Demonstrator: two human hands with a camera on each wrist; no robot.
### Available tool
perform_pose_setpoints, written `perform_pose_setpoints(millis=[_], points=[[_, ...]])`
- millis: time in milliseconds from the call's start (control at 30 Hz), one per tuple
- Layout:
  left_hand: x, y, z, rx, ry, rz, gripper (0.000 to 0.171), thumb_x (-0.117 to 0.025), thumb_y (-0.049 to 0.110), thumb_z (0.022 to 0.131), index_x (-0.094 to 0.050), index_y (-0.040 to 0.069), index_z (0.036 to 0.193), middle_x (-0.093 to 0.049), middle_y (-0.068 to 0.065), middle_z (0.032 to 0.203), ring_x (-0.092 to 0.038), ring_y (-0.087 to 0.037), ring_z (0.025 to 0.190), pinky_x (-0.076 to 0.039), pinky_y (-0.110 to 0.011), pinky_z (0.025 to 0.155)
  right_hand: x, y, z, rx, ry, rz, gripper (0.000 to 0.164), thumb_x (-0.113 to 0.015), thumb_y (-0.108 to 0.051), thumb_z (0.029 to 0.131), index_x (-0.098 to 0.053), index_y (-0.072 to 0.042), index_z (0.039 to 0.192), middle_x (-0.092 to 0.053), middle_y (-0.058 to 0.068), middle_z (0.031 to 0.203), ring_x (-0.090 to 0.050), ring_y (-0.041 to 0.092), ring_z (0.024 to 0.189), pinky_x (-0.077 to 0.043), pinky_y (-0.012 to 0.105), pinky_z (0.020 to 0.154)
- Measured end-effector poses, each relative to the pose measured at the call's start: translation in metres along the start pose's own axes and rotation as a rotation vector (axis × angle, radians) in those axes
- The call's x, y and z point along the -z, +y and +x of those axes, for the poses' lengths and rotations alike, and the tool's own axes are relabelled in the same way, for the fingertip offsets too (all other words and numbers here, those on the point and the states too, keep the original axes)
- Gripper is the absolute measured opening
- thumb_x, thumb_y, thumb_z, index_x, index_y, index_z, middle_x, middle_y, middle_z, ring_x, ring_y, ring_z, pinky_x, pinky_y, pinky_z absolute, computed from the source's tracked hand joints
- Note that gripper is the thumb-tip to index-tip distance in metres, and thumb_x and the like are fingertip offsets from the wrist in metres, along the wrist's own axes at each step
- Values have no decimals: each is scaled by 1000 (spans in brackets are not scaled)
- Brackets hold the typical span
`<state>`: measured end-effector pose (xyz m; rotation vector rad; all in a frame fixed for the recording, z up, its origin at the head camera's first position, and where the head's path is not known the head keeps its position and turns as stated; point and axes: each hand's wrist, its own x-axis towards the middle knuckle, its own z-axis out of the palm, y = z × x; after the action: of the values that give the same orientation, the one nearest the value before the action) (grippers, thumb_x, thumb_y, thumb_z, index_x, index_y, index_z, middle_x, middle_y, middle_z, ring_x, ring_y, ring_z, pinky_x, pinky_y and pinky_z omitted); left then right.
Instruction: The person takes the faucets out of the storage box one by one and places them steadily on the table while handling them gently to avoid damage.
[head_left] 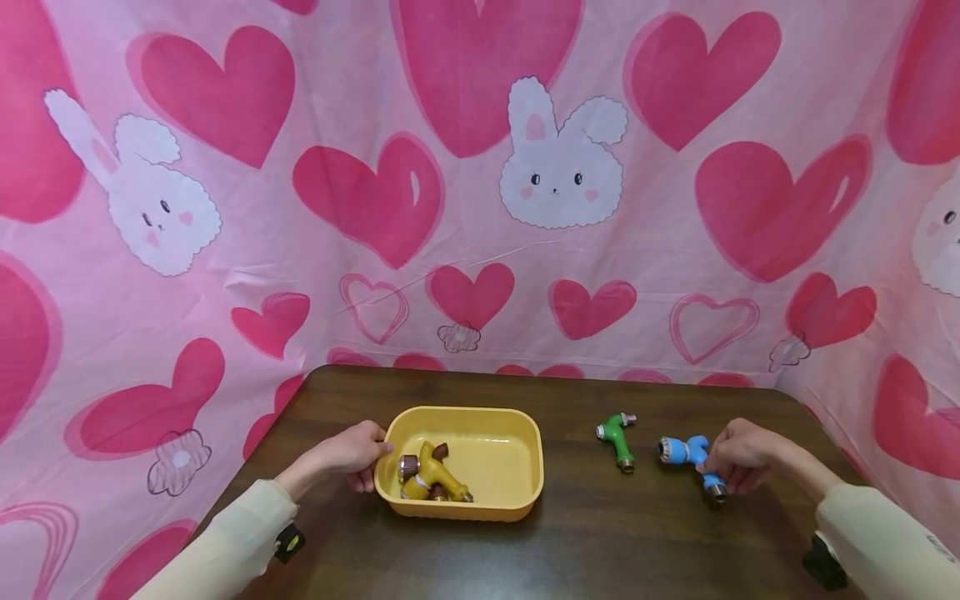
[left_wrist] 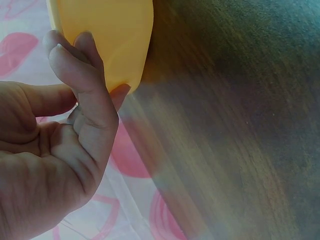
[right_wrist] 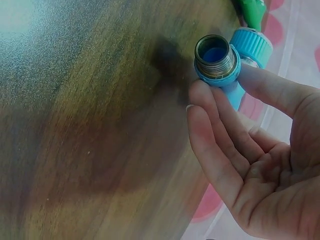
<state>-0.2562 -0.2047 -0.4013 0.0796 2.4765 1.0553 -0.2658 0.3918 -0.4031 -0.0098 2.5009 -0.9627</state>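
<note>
My left hand (head_left: 358,454) grips the left rim of a yellow plastic tub (head_left: 517,504), thumb at the rim and fingers against the outer wall. In the left wrist view its curled fingers (left_wrist: 92,107) lie against the tub's side. Inside the tub, at its left, sit a yellow Y-shaped hose fitting (head_left: 442,477) and a brown one (head_left: 440,451) partly hidden under it. Over at the right, my right hand (head_left: 742,457) pinches a blue Y-shaped hose fitting (head_left: 678,451). The right wrist view shows its open threaded metal end (right_wrist: 215,57) beside my fingertips.
A green Y-shaped hose fitting (head_left: 617,440) lies between the tub and the blue fitting. The dark wooden table (head_left: 600,533) ends at a pink heart-and-rabbit cloth (head_left: 480,217) behind and at the sides.
</note>
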Motion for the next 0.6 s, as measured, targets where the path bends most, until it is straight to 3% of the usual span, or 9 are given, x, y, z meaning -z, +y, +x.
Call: perform_pose_setpoints(millis=[600], points=[[0,-1,1,-10,-8,3,18,-52,4,108,-66,-5,102,-61,-11,57,-58,-13,42,-55,-28,44,6,6,7,-35,26,-20,25,-77,-14,94,-72,-4,71,-64,5,63,-67,18,59,-63,38,59]])
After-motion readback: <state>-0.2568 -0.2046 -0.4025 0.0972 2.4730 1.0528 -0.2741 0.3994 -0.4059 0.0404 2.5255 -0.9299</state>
